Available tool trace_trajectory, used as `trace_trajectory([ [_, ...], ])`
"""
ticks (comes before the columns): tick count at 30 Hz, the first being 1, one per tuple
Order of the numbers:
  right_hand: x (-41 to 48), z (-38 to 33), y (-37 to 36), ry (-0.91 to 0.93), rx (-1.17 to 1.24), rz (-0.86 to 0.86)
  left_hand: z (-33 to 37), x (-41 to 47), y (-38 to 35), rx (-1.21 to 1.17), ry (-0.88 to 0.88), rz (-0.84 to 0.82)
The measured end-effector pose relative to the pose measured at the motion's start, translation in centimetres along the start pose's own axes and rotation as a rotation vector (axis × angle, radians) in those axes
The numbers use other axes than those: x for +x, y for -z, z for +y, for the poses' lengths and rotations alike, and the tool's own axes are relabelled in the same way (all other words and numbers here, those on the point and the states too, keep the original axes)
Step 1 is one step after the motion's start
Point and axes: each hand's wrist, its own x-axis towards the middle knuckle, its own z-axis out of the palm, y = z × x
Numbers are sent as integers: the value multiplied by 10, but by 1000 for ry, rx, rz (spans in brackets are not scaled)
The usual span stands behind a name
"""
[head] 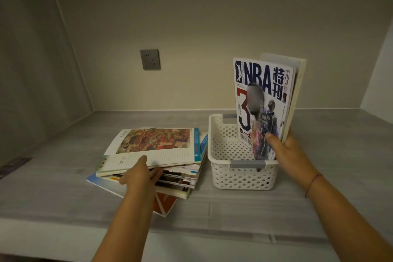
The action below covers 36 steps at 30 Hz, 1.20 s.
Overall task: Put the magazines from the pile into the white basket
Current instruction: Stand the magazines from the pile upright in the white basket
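Firstly, setting: a grey wood-grain countertop [234,204] inside a pale beige alcove, with a grey wall socket [150,59] on the back wall.
Pile: an untidy stack of glossy magazines [180,173] lies on the countertop, left of centre, just beside the basket but apart from it; its edges are fanned out at differing angles.
Top of pile: a magazine with a painted, reddish-gold picture above columns of text [157,144] lies flat, uppermost.
Basket: a white perforated plastic basket with grey handle clips [240,176] stands on the countertop to the right of the pile.
Upright magazine: a white NBA magazine with blue lettering and a large red-and-blue "3" [262,100] stands on end inside the basket at its right side, leaning slightly; more pale-edged magazines [297,91] stand directly behind it.
Right hand: the right hand [287,151] clamps the upright magazines at their lower right corner, thumb pressed on the NBA cover, the other fingers hidden behind. A thin red cord bracelet [312,183] circles the wrist.
Left hand: the left hand [140,173] reaches into the near edge of the pile, thumb on the top magazine, fingers tucked beneath several copies, pinching them.
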Motion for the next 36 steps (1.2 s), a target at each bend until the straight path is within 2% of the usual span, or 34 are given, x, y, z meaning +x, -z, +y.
trace_trajectory([
  [3,0,0,1,2,-14,-11,5,-1,0,55,34,-75],
  [10,0,1,2,-4,-36,-24,25,10,2,71,104,-132],
  [14,0,1,1,-6,-36,-24,23,21,3,232,51,-82],
  [19,2,6,3,-9,-38,-28,18,18,12,309,-15,-157],
  [23,2,7,2,2,-30,-21,9,10,23,182,-56,-267],
  [28,2,5,1,-5,-28,-20,13,6,14,61,-44,-269],
  [31,2,7,1,-7,-23,-22,20,0,8,126,-186,-338],
  [36,2,7,1,-10,2,-14,48,-46,-28,223,-600,-443],
])
